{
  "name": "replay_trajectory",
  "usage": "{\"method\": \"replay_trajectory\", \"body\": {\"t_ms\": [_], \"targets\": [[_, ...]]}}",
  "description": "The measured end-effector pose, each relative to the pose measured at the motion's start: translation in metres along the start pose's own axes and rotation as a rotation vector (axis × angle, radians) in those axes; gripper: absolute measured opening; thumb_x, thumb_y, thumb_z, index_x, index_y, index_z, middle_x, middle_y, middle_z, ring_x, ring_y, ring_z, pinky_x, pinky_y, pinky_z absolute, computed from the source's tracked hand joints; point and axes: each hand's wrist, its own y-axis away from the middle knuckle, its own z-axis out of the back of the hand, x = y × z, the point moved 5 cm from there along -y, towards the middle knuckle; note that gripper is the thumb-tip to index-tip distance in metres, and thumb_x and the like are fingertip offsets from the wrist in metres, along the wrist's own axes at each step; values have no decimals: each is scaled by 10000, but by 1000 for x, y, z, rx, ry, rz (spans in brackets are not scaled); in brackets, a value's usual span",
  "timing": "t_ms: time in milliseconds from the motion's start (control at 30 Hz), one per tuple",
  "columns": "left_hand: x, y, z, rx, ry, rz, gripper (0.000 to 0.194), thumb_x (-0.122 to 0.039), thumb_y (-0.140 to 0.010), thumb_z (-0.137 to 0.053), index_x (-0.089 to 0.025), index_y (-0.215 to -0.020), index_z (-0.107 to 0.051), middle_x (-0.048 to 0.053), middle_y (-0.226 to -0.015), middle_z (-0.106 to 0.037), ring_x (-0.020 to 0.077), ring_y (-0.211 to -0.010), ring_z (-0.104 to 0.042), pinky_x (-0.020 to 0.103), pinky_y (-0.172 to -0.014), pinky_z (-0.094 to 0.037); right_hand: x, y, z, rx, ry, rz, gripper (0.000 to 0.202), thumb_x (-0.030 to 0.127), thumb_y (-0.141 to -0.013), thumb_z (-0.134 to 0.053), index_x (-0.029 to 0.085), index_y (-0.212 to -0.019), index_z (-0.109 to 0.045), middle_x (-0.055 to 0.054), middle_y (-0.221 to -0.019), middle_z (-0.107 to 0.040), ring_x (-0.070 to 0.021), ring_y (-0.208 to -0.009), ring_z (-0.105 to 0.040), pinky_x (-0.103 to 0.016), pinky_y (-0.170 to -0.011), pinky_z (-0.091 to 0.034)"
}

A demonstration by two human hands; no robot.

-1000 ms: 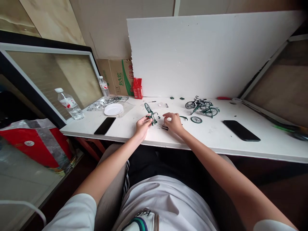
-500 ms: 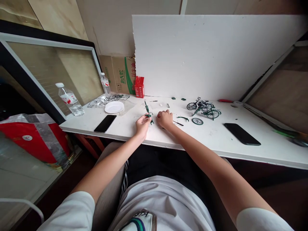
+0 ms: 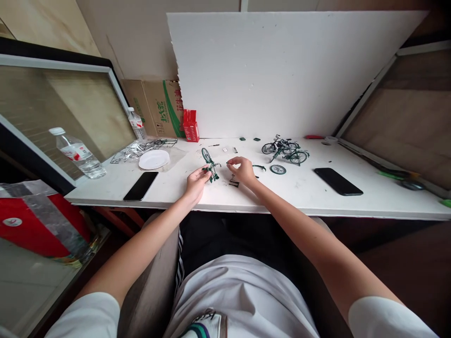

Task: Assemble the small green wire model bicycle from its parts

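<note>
My left hand (image 3: 196,185) is closed around a partly built green model bicycle (image 3: 206,156), which is tilted and shows one spoked wheel at its far end. Just to the right, my right hand (image 3: 244,171) is raised a little over the table with thumb and forefinger pinched together. Whatever sits between those fingertips is too small to name. Below that hand lies a small dark frame-like part (image 3: 233,181). A curved green piece (image 3: 260,167) shows partly behind the right hand, and a loose green wheel (image 3: 278,169) lies flat farther right.
Two model bicycles, one black (image 3: 268,148) and one green (image 3: 299,157), stand at the back right. Phones lie at left (image 3: 141,186) and right (image 3: 338,181). A white plate (image 3: 154,159), parts sprues, water bottles (image 3: 81,152) and a red box (image 3: 190,126) occupy the left side.
My right hand has lifted off the tabletop into a pinch, uncovering the dark part below. The bicycle in my left hand has turned, so its wheel now shows its face. The view has shifted.
</note>
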Motion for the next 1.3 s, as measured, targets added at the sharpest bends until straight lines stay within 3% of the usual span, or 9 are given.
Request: {"method": "replay_trajectory", "body": {"t_ms": [133, 233, 367, 500, 700, 867, 1300], "targets": [[1, 4, -6, 32, 6, 21, 581, -266, -656, -979, -161, -1192, -780, 75, -1057, -781, 177, -980, -712, 361, -1041, -513, -4, 14, 13, -70, -404, -96, 323, 474, -851, -795, 181, -981, -759, -112, -1048, -804, -249, -939, -740, -352, -772, -587], [2, 5, -9, 50, -10, 19, 583, -270, -654, -978, -157, -1192, -784, 84, -1073, -786, 185, -978, -717, 372, -1042, -513, 0, 29, 11, -64, -544, -143, 402, 529, -803, -839, 186, -1001, -764, -96, -995, -802, -234, -900, -732, -354, -776, -597], [3, 5, -7, 49, -37, 10, 588, -267, -664, -963, -136, -1206, -778, 104, -1077, -786, 206, -979, -720, 399, -1047, -508, 13, 48, 2, -8, -518, -96, 378, 563, -851, -806, 204, -970, -800, -92, -1039, -805, -236, -913, -736, -378, -850, -597], [3, 5, -8, 67, -51, 10, 581, -262, -675, -954, -127, -1212, -777, 135, -1130, -791, 257, -1098, -722, 441, -1112, -486, 22, 57, -3, 61, -486, -51, 429, 599, -870, -789, 199, -1025, -791, -104, -1004, -810, -242, -866, -747, -368, -797, -601], [0, 10, -15, 130, -85, 23, 587, -317, -637, -988, -128, -1160, -803, 154, -1227, -786, 295, -1174, -713, 479, -1168, -469, 17, 57, -5, 78, -478, -67, 444, 603, -867, -787, 183, -1010, -804, -105, -951, -815, -234, -819, -740, -342, -742, -587], [-5, 15, -21, 195, -146, 16, 578, -337, -688, -966, -128, -1199, -794, 154, -1214, -788, 297, -1177, -713, 487, -1171, -467, 21, 57, -5, 117, -496, -68, 438, 594, -855, -794, 176, -985, -813, -93, -906, -810, -218, -798, -730, -314, -711, -564], [-6, 16, -23, 219, -162, -4, 505, -310, -699, -952, -133, -1142, -784, 165, -1213, -771, 291, -1147, -720, 480, -1141, -488, 18, 57, -11, 200, -545, -82, 427, 612, -836, -793, 197, -936, -809, -56, -908, -792, -170, -725, -668, -285, -662, -543]]}}
